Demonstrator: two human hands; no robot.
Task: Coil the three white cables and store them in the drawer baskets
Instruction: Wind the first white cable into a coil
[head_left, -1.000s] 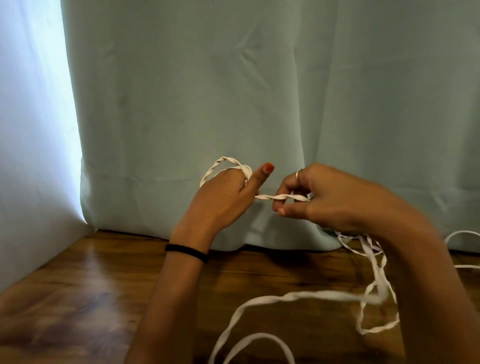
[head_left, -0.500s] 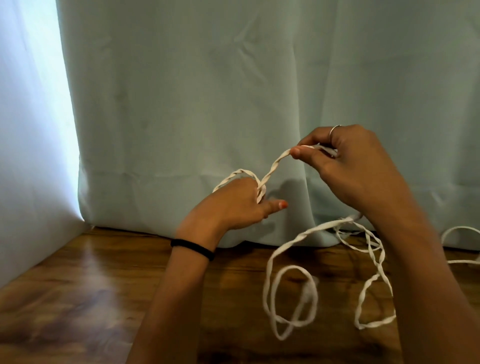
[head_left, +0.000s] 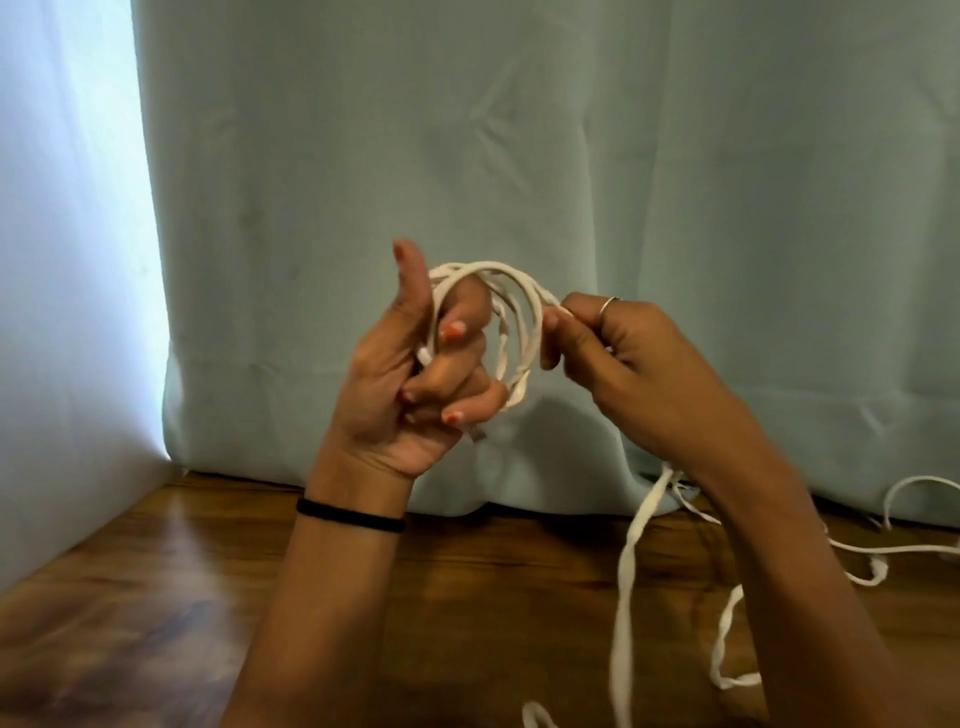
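Fingers of the left hand (head_left: 410, 374) curl inward, palm toward the camera and thumb pointing up, with several loops of white cable (head_left: 511, 322) wound around them. The loops arch over the top of the fingers and run down their far side, and a short end with a small metal plug (head_left: 477, 434) sticks out below the little finger. A black hair band (head_left: 350, 515) circles the left wrist.

Just to the right, the right hand (head_left: 631, 364) pinches the same cable between thumb and forefinger where it leaves the loops, its other fingers folded in. A thin ring (head_left: 609, 307) sits on one finger of this hand. Both hands are raised above the table (head_left: 218, 597), close together but not touching.

From under the right hand the loose length of cable hangs down to the wooden table top and trails off toward the near edge. More white cable (head_left: 883, 551) lies in slack curves on the table to the right, partly hidden behind the right forearm; how many separate cables are there cannot be told.

A pale green curtain (head_left: 519, 156) hangs behind the table, its hem resting on the surface. A white wall (head_left: 57, 312) stands at the left.
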